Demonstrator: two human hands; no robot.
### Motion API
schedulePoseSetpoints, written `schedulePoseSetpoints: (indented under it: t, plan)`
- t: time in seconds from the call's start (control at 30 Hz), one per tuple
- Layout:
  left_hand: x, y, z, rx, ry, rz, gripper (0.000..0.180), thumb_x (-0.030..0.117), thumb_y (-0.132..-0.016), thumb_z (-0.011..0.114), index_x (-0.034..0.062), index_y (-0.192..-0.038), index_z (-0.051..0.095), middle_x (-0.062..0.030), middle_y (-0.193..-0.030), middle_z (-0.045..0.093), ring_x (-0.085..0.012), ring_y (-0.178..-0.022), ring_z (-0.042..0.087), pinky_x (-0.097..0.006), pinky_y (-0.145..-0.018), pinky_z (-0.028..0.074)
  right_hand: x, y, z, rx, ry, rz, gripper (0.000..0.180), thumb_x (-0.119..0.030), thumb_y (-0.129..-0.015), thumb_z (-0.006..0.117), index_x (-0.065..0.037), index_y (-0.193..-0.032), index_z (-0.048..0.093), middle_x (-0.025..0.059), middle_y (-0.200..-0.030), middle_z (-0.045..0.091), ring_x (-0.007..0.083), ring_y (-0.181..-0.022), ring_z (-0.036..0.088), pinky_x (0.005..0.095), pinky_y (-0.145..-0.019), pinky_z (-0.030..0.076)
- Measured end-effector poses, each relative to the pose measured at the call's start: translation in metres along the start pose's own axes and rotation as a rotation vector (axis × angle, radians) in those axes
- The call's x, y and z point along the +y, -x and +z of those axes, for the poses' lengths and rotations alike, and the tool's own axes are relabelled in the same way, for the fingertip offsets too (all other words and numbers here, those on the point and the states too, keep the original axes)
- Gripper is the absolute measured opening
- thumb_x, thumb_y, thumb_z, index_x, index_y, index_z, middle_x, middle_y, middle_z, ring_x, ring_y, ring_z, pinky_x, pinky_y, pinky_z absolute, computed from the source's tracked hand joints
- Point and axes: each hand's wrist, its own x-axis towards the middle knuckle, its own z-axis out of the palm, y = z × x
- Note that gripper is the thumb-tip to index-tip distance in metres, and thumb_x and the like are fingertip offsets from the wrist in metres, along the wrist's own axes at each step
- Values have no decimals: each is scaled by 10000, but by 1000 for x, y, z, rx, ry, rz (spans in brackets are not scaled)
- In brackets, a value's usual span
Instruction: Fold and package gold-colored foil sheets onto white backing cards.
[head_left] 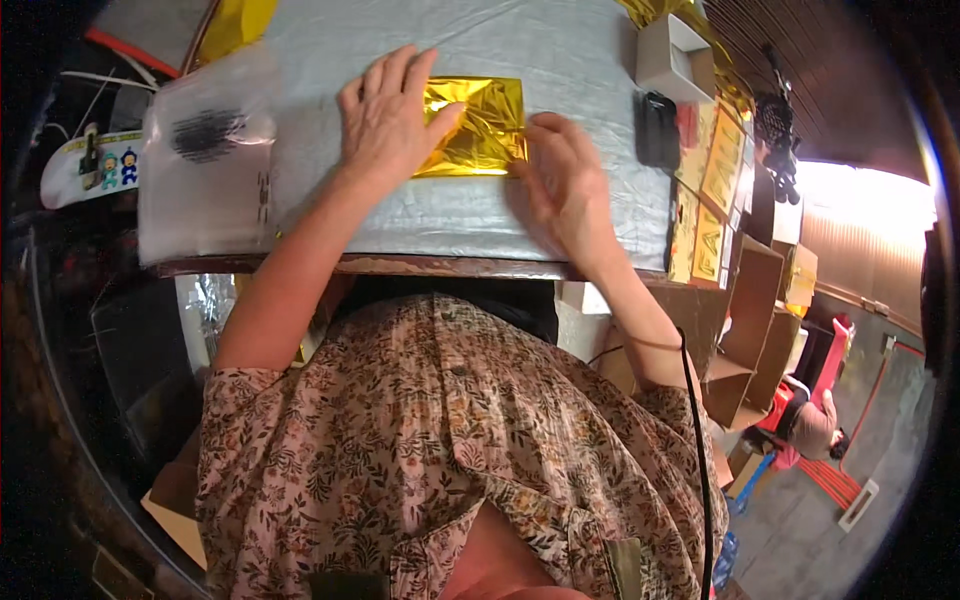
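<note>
A shiny gold foil rectangle (478, 140), creased across its surface, lies flat on the grey covered table. My left hand (388, 118) rests over its left edge with the fingers stretched out and the thumb lying on the foil. At the right edge is my right hand (572, 185), slightly blurred, its fingers loosely bent and its thumb apart from them near the lower right corner. Whether those fingertips press on the foil I cannot tell. Nearest my left forearm is a clear plastic bag (205, 190) with dark scribbles on it, flat on the table.
On the right side stand a white open box (672, 58), a black object (657, 130) and yellow printed packages (706, 190). More gold foil (238, 25) lies at the far left. Cardboard boxes (745, 330) are stacked at the right. A black cable (697, 440) hangs beside my right arm. Another person (805, 425) is farther off.
</note>
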Motion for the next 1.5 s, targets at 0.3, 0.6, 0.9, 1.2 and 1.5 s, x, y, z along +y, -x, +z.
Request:
schedulePoseSetpoints:
  t: [0.3, 0.6, 0.9, 1.2, 1.5]
  plan:
    - [-3, 0, -8, 23, 134, -6, 626, 440, -984, 626, 99, -1486, 475, -134, -1531, 453, -295, -1415, 415, -502, -1145, 268, -24, 1, 40, -273, 336, -250, 856, -518, -988, 565, 131, -1499, 340, 286, -1597, 316, 416, -1508, 281, 521, -1242, 212]
    - [-31, 29, -43, -74, 96, 68, 658, 449, -1035, 525, 81, -1559, 375, -144, -1647, 313, -319, -1522, 283, -604, -1200, 144, -21, 3, 42, -282, 247, -230, 876, -507, -970, 599, 106, -1525, 309, 294, -1606, 290, 427, -1516, 260, 531, -1234, 225]
    - [-16, 42, -40, -247, -11, 86, 797, 523, -1023, 500, 93, -1631, 215, -119, -1707, 156, -339, -1576, 111, -631, -1218, 38, -22, 0, 43, -296, 232, -208, 874, -476, -955, 638, 99, -1525, 308, 283, -1615, 272, 430, -1511, 263, 539, -1226, 240]
    - [-5, 32, -56, -182, -26, 234, 732, 459, -993, 589, 82, -1576, 357, -91, -1680, 257, -302, -1554, 209, -642, -1218, 81, -20, 3, 44, -285, 223, -195, 878, -453, -961, 643, 93, -1540, 271, 280, -1615, 267, 427, -1516, 250, 539, -1232, 231]
    - [-3, 15, -27, -220, -1, 329, 684, 457, -1030, 504, 64, -1573, 363, -65, -1663, 308, -272, -1548, 236, -574, -1253, 79, -21, 0, 41, -284, 250, -205, 878, -474, -960, 634, 105, -1526, 293, 294, -1606, 274, 432, -1513, 250, 526, -1238, 229]
